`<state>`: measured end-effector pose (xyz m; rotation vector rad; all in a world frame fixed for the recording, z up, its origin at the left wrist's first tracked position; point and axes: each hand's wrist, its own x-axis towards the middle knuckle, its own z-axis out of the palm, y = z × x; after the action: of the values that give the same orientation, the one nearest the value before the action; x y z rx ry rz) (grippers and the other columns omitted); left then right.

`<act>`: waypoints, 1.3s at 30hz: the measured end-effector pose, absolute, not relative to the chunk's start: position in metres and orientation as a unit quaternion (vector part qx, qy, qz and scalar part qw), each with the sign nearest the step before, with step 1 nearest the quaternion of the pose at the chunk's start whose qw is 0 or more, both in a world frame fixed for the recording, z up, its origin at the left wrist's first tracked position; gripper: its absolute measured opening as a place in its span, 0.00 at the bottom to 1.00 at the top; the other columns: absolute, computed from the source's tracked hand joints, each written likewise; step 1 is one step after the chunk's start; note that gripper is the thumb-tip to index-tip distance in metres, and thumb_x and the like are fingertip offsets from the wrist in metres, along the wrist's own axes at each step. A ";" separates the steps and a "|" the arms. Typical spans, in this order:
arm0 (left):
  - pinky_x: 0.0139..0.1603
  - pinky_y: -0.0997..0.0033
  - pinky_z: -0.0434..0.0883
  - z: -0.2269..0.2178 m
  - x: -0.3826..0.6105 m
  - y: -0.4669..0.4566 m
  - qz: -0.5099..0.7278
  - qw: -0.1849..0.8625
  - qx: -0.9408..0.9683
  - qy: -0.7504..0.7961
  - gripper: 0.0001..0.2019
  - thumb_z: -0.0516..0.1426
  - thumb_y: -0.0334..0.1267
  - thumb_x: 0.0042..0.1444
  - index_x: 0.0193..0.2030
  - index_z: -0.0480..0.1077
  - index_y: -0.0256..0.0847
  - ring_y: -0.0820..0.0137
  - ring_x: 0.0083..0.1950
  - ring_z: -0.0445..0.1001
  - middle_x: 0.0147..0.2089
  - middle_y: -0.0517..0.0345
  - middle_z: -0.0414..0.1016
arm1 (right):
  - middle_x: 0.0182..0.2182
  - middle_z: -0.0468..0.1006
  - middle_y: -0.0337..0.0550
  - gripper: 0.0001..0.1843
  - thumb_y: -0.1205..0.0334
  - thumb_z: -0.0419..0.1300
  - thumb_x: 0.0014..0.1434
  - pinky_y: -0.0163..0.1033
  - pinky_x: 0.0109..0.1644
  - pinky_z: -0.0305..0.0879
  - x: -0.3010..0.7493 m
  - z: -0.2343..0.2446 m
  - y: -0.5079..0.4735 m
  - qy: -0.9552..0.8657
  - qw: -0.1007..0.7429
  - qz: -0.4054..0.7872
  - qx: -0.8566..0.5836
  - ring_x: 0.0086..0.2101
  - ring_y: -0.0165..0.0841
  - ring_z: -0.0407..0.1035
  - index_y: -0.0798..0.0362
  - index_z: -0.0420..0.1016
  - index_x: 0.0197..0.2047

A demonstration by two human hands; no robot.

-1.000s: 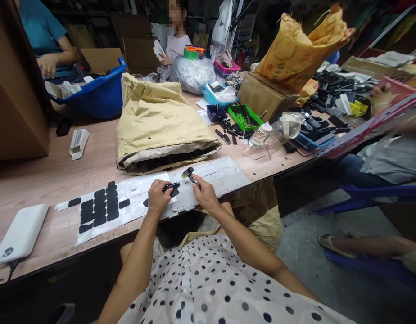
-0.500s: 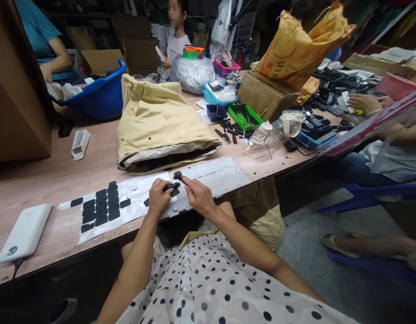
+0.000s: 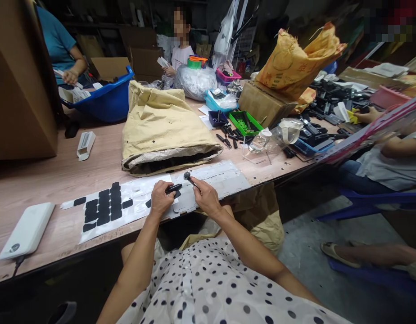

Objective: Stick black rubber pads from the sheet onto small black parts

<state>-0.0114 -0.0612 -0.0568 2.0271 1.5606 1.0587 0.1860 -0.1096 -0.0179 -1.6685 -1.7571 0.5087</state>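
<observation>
My left hand (image 3: 161, 199) is closed around a slim black cylinder (image 3: 174, 188) that points right. Its fingers rest just over the white sheet's edge. In a pinch, my right hand (image 3: 208, 199) grips a small black stick with a round head (image 3: 187, 176), the head pointing up and left. The two black pieces are close but apart. Under the hands lie a white sheet (image 3: 137, 191) and a pale flat board (image 3: 224, 176). Several black rounded stickers (image 3: 104, 205) sit in rows on the sheet, and a dark patch beneath the left hand is partly hidden.
A tan sack (image 3: 164, 126) lies beyond the sheet. At the left are a white power bank (image 3: 27, 231) and a small white box (image 3: 85, 145). Farther right stand a green tray (image 3: 246, 123), a clear bottle (image 3: 260, 141) and a carton (image 3: 265, 103). Co-workers sit around the table.
My right hand has drawn the round-headed stick slightly right, away from the cylinder. The view has shifted a little. At the far left, a co-worker's hand has risen with a white piece.
</observation>
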 end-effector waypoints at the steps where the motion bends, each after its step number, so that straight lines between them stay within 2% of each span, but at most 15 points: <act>1: 0.47 0.59 0.74 -0.057 -0.012 -0.061 0.375 0.184 0.718 0.556 0.11 0.63 0.30 0.44 0.36 0.75 0.46 0.60 0.42 0.74 0.36 0.58 0.74 | 0.48 0.83 0.44 0.26 0.65 0.54 0.65 0.42 0.55 0.74 0.187 -0.020 -0.110 -0.667 0.328 0.195 -0.640 0.48 0.39 0.77 0.45 0.75 0.64; 5: 0.46 0.59 0.74 -0.058 -0.013 -0.059 0.372 0.185 0.713 0.566 0.11 0.64 0.33 0.45 0.37 0.75 0.47 0.61 0.40 0.74 0.36 0.59 0.74 | 0.50 0.83 0.45 0.26 0.66 0.54 0.64 0.43 0.57 0.73 0.188 -0.025 -0.110 -0.665 0.344 0.203 -0.631 0.49 0.39 0.77 0.46 0.76 0.63; 10: 0.45 0.60 0.72 -0.058 -0.013 -0.058 0.365 0.187 0.711 0.571 0.06 0.66 0.35 0.47 0.32 0.75 0.47 0.61 0.40 0.72 0.33 0.59 0.72 | 0.51 0.83 0.42 0.26 0.65 0.53 0.65 0.41 0.59 0.72 0.175 -0.019 -0.115 -0.698 0.347 0.204 -0.593 0.51 0.37 0.76 0.43 0.74 0.65; 17: 0.41 0.62 0.70 -0.055 -0.011 -0.058 0.366 0.201 0.704 0.575 0.07 0.65 0.33 0.46 0.24 0.70 0.46 0.62 0.38 0.69 0.30 0.60 0.69 | 0.45 0.83 0.44 0.26 0.65 0.55 0.65 0.37 0.50 0.75 0.156 -0.014 -0.121 -0.734 0.262 0.192 -0.596 0.43 0.37 0.78 0.41 0.74 0.65; 24: 0.44 0.60 0.70 -0.056 -0.010 -0.058 0.370 0.213 0.696 0.577 0.05 0.65 0.33 0.46 0.28 0.75 0.47 0.61 0.40 0.71 0.31 0.59 0.71 | 0.47 0.82 0.44 0.27 0.66 0.53 0.66 0.37 0.52 0.73 0.165 -0.012 -0.119 -0.722 0.289 0.165 -0.607 0.45 0.36 0.77 0.43 0.73 0.66; 28: 0.45 0.60 0.71 -0.056 -0.010 -0.058 0.362 0.211 0.694 0.586 0.04 0.65 0.33 0.46 0.28 0.76 0.46 0.61 0.41 0.72 0.32 0.59 0.73 | 0.45 0.83 0.43 0.26 0.67 0.53 0.66 0.36 0.50 0.73 0.169 -0.018 -0.119 -0.726 0.266 0.164 -0.613 0.44 0.36 0.76 0.44 0.74 0.65; 33: 0.46 0.60 0.71 -0.055 -0.009 -0.059 0.345 0.194 0.708 0.584 0.03 0.65 0.34 0.47 0.30 0.77 0.46 0.61 0.41 0.72 0.32 0.59 0.73 | 0.48 0.81 0.42 0.27 0.66 0.52 0.67 0.36 0.50 0.71 0.181 -0.021 -0.105 -0.714 0.273 0.118 -0.634 0.46 0.36 0.75 0.43 0.71 0.67; 39: 0.47 0.59 0.71 -0.056 -0.009 -0.060 0.338 0.180 0.721 0.577 0.06 0.65 0.35 0.47 0.34 0.78 0.46 0.60 0.41 0.72 0.35 0.57 0.74 | 0.41 0.79 0.48 0.26 0.70 0.51 0.67 0.39 0.46 0.65 0.208 -0.020 -0.076 -0.719 0.154 0.037 -0.677 0.43 0.39 0.70 0.45 0.77 0.62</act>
<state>-0.0089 -0.0597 -0.0561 2.0387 1.6296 0.9561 0.2078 -0.0759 -0.0200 -1.9396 -2.0603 0.1069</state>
